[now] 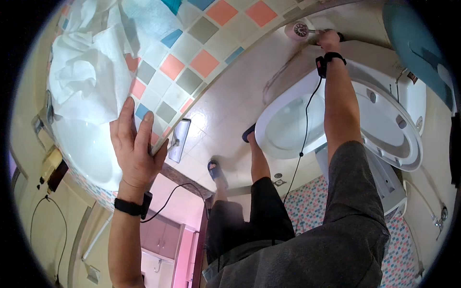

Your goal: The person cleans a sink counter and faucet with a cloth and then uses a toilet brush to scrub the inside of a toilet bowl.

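Observation:
My left hand [135,144] rests on the edge of a tiled washbasin counter [176,66], fingers spread and thumb over the rim. Its fingertips lie beside a crumpled white sheet [90,79], cloth or plastic, that partly covers the white basin [84,154]. Far to the right, my right hand [329,39] reaches past the toilet by the wall. It closes around a thin handle joined to a pale pink round-headed tool [297,30], perhaps a toilet brush. The toilet bowl [293,118] stands open below that arm, its seat and lid [381,117] raised.
A flat-headed floor tool [180,140] lies on the tiles beside the counter. Black cables run from both wristbands. The yellow-and-dark item [56,167] sits beyond the basin. Behind the slippered feet is a doorway [180,201]. A floor drain [278,181] lies near the toilet.

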A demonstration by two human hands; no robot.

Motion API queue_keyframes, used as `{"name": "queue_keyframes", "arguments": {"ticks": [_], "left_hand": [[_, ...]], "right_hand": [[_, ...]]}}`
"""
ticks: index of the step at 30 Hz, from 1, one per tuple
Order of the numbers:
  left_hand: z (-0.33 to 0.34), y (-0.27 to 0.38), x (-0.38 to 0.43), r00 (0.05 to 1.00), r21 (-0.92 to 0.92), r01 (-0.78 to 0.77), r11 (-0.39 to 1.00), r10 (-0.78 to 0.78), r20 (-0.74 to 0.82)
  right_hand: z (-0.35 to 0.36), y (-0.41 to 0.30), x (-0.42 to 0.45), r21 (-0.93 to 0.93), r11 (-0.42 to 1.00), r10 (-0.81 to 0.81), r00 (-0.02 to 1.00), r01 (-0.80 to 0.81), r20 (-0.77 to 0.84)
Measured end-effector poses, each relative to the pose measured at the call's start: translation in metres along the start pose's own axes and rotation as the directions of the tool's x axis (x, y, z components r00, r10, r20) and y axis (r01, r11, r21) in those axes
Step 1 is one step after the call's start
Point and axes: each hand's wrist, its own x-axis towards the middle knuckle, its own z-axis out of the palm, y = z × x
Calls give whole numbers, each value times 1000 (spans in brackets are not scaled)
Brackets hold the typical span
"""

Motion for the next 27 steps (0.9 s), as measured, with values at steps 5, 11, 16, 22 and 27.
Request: {"name": "queue_keyframes", "arguments": {"ticks": [5, 11, 16, 22, 27], "left_hand": [[-2, 3, -3, 1000, 5, 22, 1000, -22, 15], [-4, 6, 1, 1000, -7, 6, 1000, -5, 17], [-8, 5, -6, 1000, -1, -9, 1000, 9, -10], [-2, 5, -4, 993, 2, -83, 997, 83, -90], [-2, 2, -8, 984, 45, -89, 995, 95, -149]], "right_hand": [[-29, -35, -42, -22, 999, -30, 978, 26, -207], [-99, -52, -124, 32, 997, -60, 937, 76, -345], [-144, -68, -274, -31, 984, -173, 877, 178, -449], [-172, -38, -477, 466, 874, 132, 856, 137, -499], [-171, -20, -619, 637, 761, 285, 818, 124, -500]]}}
